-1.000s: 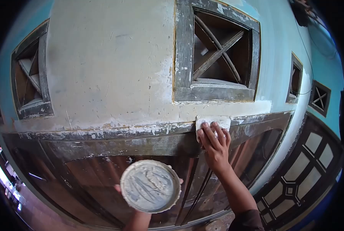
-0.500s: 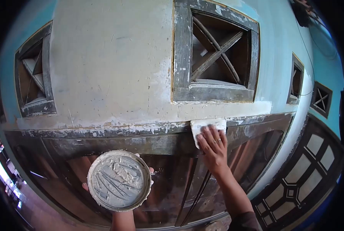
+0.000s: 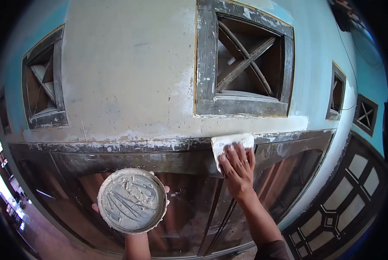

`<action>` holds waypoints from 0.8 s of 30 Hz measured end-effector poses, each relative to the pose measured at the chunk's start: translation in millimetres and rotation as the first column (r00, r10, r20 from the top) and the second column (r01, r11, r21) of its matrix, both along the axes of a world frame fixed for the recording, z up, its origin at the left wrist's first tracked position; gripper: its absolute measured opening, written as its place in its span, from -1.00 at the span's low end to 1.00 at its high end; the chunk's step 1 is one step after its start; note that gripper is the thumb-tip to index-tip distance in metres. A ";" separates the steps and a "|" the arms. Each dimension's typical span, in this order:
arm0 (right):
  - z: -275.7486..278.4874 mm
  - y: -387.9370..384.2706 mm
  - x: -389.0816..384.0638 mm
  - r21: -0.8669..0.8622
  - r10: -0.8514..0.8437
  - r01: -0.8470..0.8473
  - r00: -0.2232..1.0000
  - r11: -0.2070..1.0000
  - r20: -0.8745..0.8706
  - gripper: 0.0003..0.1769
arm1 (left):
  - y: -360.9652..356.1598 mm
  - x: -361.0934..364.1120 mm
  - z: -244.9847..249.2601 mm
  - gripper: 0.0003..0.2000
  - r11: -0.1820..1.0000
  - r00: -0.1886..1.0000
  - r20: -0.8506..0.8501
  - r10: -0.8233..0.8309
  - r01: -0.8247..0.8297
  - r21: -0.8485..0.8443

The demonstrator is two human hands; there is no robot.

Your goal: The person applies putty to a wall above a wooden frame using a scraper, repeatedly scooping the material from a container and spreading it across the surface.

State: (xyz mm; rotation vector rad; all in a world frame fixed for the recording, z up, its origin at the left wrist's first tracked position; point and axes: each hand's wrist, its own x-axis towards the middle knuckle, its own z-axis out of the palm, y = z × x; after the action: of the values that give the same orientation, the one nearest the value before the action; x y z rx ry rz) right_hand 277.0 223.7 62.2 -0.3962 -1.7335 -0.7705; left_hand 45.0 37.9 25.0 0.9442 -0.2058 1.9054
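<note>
My right hand (image 3: 239, 171) presses a white, flat putty spreader (image 3: 233, 141) with its fingers spread across the face. The spreader's top edge lies at the seam where the wall (image 3: 129, 82) meets the dark wooden frame (image 3: 168, 161). Below and to the left, my left hand (image 3: 136, 238) supports a round, shallow lid-like pan (image 3: 164, 211) from underneath, fingertips showing at both sides of its rim. Grey-white putty (image 3: 135, 195) covers the pan's inside in streaks and lumps. Most of the left hand is hidden behind the pan.
Above the spreader is a square vent (image 3: 246, 60) with crossed wooden bars and a worn frame. Another vent (image 3: 44, 82) is at the left. Dark glazed panels (image 3: 189, 216) lie behind my hands. A panelled door (image 3: 337, 203) stands at the right.
My right hand and the spreader have shifted slightly left and the spreader sits at a steeper tilt. The pan in my left hand has moved a little left and up.
</note>
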 end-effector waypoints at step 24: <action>-18.1 23.0 13.8 -0.079 -0.008 0.008 1.000 0.997 0.002 -0.53 | 12.1 11.1 11.8 0.21 0.997 0.997 0.024 0.073 -0.072 -0.038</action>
State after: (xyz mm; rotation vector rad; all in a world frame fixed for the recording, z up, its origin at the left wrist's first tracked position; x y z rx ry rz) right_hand 290.8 246.7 44.1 -0.4570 -1.7691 -0.7095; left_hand 56.1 50.0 36.8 0.9141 -0.1518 1.9820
